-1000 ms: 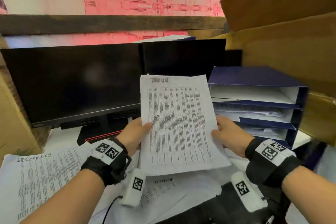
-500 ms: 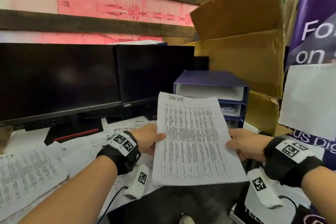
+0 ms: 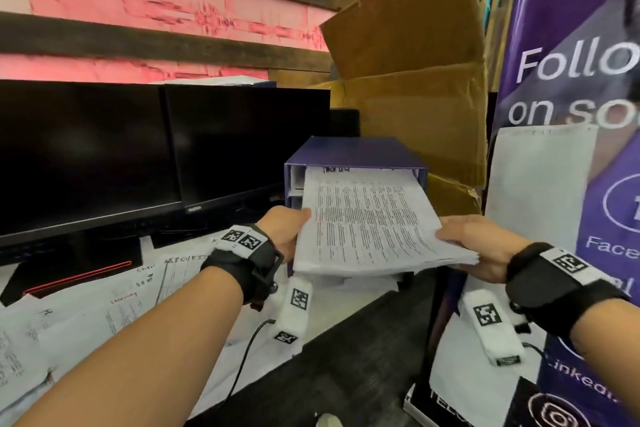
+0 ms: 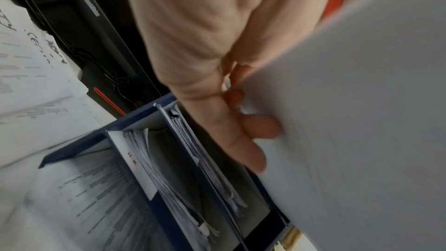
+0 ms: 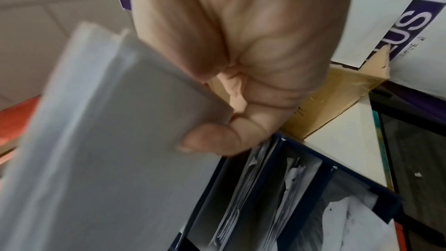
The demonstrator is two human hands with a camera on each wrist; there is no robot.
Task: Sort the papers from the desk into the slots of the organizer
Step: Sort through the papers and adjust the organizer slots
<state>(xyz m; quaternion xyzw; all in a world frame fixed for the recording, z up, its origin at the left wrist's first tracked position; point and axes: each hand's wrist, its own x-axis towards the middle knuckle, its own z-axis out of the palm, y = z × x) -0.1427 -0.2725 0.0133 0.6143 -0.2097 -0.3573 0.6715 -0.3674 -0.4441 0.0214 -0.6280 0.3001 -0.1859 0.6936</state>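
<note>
A stack of printed papers [image 3: 367, 222] is held flat by both hands, its far end inside the top slot of the dark blue organizer [image 3: 356, 151]. My left hand [image 3: 285, 230] grips the stack's left edge, and my right hand [image 3: 471, 239] grips its right near corner. In the left wrist view the fingers [image 4: 243, 144] curl under the white stack [image 4: 350, 121], with the organizer's lower slots [image 4: 193, 178] holding papers below. In the right wrist view the fingers [image 5: 217, 140] pinch the stack [image 5: 108, 140] above the organizer [image 5: 301, 188].
Two dark monitors [image 3: 104, 156] stand at left behind loose printed sheets [image 3: 86, 315] on the desk. Cardboard boxes [image 3: 415, 80] rise behind the organizer. A purple banner [image 3: 571, 80] with a white sheet [image 3: 533, 184] stands at right. The dark desk edge [image 3: 329, 374] runs below my hands.
Both hands have carried the stack forward and laid it flatter; its far end has gone into the organizer's top slot. The view has swung right.
</note>
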